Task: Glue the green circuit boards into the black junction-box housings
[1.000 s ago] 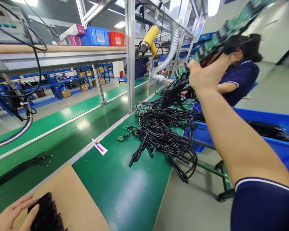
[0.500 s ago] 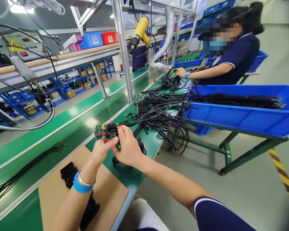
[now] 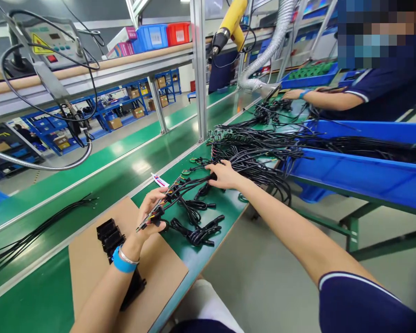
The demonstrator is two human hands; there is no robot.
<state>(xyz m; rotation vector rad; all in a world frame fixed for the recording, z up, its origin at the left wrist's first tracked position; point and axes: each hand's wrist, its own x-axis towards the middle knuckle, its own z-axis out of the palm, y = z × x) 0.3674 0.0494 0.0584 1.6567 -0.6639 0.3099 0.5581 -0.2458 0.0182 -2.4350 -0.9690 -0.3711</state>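
Observation:
My left hand (image 3: 149,213) is closed around the edges of a circuit board panel (image 3: 169,193), tilted and seen nearly edge-on, with black connectors and coloured wires on it. Black cables (image 3: 194,181) run from the panel toward the right. My right hand (image 3: 226,175) has its fingers curled over these cables, beside the large cable pile (image 3: 253,159). Under the panel, coiled black cables (image 3: 196,231) lie on the green table. Several black plastic housings (image 3: 111,235) rest on a cardboard sheet (image 3: 159,270), partly hidden by my left forearm.
A white, red and blue tube (image 3: 160,180) lies behind the panel. Loose black wires (image 3: 45,226) lie on the conveyor (image 3: 125,171) at left. A yellow heat gun (image 3: 230,25) hangs above. At right stand a blue bin (image 3: 353,173) of cables and a co-worker (image 3: 384,92).
My right hand has moved from the boards rightward along the cables. My left hand still holds the panel, now turned more edge-on. The tube and coiled cables have come into view as the camera shifted.

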